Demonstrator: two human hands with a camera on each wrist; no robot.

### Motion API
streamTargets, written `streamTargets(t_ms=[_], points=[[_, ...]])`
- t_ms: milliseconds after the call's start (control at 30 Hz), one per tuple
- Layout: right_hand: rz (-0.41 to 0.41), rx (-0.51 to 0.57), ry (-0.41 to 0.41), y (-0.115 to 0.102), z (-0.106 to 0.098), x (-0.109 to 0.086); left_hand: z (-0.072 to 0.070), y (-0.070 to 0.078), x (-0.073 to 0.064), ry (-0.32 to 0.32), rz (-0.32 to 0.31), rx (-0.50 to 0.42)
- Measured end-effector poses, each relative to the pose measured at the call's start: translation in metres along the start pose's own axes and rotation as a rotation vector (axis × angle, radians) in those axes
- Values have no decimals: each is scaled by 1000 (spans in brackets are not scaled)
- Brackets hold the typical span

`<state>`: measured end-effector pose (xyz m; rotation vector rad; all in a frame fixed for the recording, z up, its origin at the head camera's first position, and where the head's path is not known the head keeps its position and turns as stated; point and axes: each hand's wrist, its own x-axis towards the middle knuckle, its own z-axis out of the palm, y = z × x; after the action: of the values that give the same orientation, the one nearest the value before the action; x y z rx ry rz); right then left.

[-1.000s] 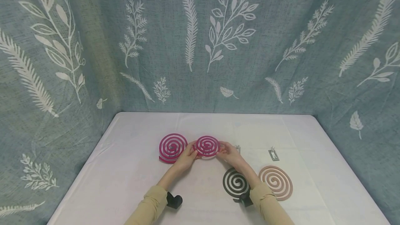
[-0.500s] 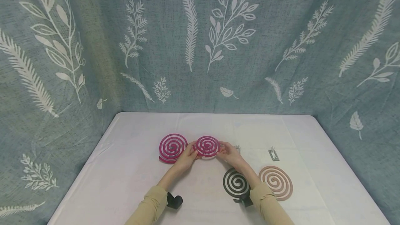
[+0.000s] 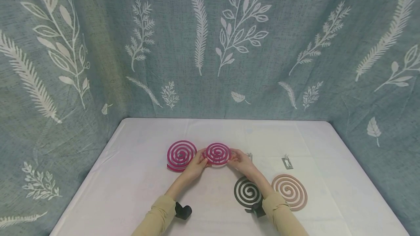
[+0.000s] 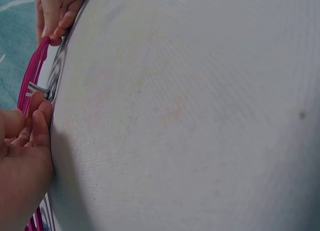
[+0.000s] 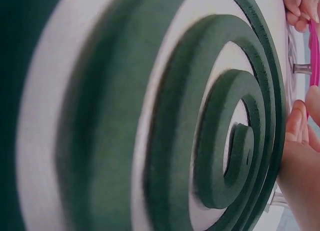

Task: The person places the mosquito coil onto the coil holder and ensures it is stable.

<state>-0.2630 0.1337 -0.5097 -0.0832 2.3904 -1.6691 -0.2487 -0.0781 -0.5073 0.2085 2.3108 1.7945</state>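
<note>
The left hand (image 3: 196, 164) and right hand (image 3: 241, 161) are pinching a magenta mosquito coil (image 3: 217, 152) by opposite edges, neither hand sitting nearer. It is lying nearly level between them above the table (image 3: 210, 199), a metal stand (image 5: 302, 68) reaching up beneath; whether its tip is entering the centre, I can't tell.

Magenta spiral coil (image 3: 217, 152), roughly level, perhaps atop a metal stand (image 5: 302, 68)

Left hand (image 3: 196, 165), right hand (image 3: 241, 161), held pink spiral (image 3: 217, 153) — no visible change
</note>
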Motion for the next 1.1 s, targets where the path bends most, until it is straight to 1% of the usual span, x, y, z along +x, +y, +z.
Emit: streamTargets(t_ms=[400,733,867,1100], points=[[6,-13,4,1,0,1,-1,-1,0,-10,-21,35],[7,-9,-2,2,0,2,-2,1,-1,-27,2,0],[8,-14,-7,2,0,1,-2,1,-1,-31,1,-19],[17,-8,-13,1,0,0,-3,1,0,-38,9,13]])
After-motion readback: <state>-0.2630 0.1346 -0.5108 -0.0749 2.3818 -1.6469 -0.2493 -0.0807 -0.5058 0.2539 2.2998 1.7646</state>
